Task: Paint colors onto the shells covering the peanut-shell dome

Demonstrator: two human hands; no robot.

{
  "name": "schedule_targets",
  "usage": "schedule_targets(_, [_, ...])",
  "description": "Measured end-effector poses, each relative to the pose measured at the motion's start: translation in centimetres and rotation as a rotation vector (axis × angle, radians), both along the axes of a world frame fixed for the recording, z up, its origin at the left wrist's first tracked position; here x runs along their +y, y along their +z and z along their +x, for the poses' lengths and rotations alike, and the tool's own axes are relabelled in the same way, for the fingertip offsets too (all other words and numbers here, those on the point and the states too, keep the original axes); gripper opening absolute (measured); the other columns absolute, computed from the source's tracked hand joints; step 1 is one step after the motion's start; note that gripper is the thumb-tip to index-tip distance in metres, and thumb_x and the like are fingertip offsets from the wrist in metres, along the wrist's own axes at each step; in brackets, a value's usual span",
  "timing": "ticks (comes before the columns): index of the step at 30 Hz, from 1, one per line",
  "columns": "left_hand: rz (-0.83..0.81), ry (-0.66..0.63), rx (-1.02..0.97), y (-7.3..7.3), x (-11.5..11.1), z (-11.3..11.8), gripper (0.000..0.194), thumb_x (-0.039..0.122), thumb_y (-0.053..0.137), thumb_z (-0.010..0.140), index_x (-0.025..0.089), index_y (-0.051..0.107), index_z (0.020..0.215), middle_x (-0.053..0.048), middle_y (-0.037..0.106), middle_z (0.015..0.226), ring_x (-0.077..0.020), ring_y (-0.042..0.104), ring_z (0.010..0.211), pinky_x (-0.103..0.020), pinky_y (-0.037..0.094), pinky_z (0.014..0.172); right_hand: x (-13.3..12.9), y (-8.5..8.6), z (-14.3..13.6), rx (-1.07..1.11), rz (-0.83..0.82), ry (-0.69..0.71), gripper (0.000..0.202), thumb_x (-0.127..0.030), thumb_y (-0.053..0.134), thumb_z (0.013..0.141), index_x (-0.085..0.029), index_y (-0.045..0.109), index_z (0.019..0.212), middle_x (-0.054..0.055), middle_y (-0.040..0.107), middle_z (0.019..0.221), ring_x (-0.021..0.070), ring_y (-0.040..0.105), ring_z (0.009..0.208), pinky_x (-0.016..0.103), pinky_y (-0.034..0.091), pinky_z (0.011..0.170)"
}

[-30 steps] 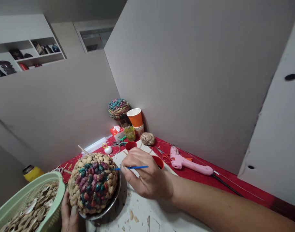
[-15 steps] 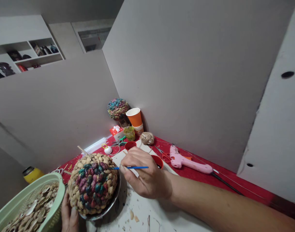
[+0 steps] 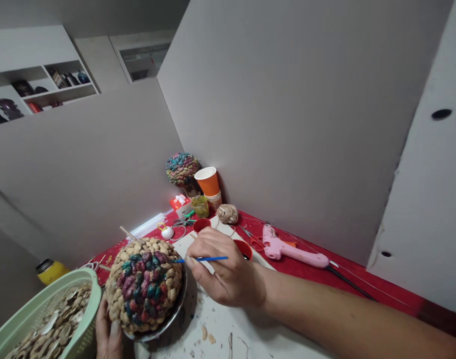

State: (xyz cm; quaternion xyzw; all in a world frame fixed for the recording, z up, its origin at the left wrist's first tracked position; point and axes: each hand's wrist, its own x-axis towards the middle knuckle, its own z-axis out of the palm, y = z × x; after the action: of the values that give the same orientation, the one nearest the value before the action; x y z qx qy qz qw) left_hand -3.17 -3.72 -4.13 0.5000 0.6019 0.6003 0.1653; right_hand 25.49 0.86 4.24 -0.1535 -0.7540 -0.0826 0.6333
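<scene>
A dome covered in nutshells (image 3: 145, 284) rests in a shiny metal bowl (image 3: 164, 331); its middle is painted purple, teal, blue and red, while the rim stays tan. My right hand (image 3: 222, 267) pinches a thin blue paintbrush (image 3: 213, 259), whose tip touches or nearly touches the dome's upper right side. At the lower left, my left hand (image 3: 108, 331) has its fingers against the side of the dome and bowl. Beyond my right hand are two red cups, one (image 3: 201, 225) farther back and one (image 3: 243, 249) partly hidden, with dark liquid.
A green basket of shells (image 3: 89, 309) stands left. Behind are a colourful shell ball (image 3: 182, 168), an orange cup (image 3: 208, 181), twine (image 3: 228, 214), red scissors (image 3: 256, 243) and a pink glue gun (image 3: 295, 252) with its cord. Grey panels enclose the back; a yellow container (image 3: 52, 271) sits far left.
</scene>
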Motion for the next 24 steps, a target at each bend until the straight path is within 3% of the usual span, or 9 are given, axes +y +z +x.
schedule_targets(5, [-0.043,-0.021,-0.055,0.6,0.4,0.1,0.082,0.062,0.058,0.081,0.026,0.035,0.151,-0.006,0.038,0.159,-0.0350,0.033,0.147,-0.046,0.032,0.118,-0.3,0.1,0.1,0.044,-0.008,0.044,0.013,-0.008,0.048,0.088,-0.020,0.053,0.086,0.002,0.061,0.066,0.0167,0.054,0.060,0.034,0.047,0.063])
schedule_targets(14, [-0.066,-0.010,-0.095,1.2,0.9,0.2,0.089,0.067,0.063,0.073,0.028,0.039,0.149,-0.006,0.044,0.156,-0.0370,0.031,0.147,-0.046,0.030,0.119,0.4,-0.1,-0.1,0.040,-0.033,0.085,0.012,-0.010,0.049,0.089,-0.020,0.053,0.085,0.002,0.062,0.067,0.0164,0.055,0.060,0.032,0.046,0.063])
schedule_targets(19, [-0.066,-0.018,-0.080,1.3,0.9,0.2,0.086,0.065,0.058,0.079,0.025,0.036,0.151,-0.006,0.040,0.158,-0.0341,0.028,0.149,-0.043,0.028,0.120,0.6,0.3,0.5,0.009,-0.009,0.061,0.013,-0.009,0.047,0.087,-0.021,0.052,0.083,0.001,0.062,0.065,0.0163,0.051,0.057,0.031,0.045,0.059])
schedule_targets(24, [-0.069,0.030,-0.051,0.6,0.4,0.0,0.080,0.060,0.058,0.082,0.028,0.034,0.152,-0.003,0.030,0.164,-0.0316,0.021,0.152,-0.043,0.022,0.122,0.3,0.5,0.6,0.078,-0.061,0.136,0.012,-0.009,0.049,0.089,-0.019,0.055,0.086,0.003,0.065,0.071,0.0166,0.058,0.063,0.032,0.050,0.065])
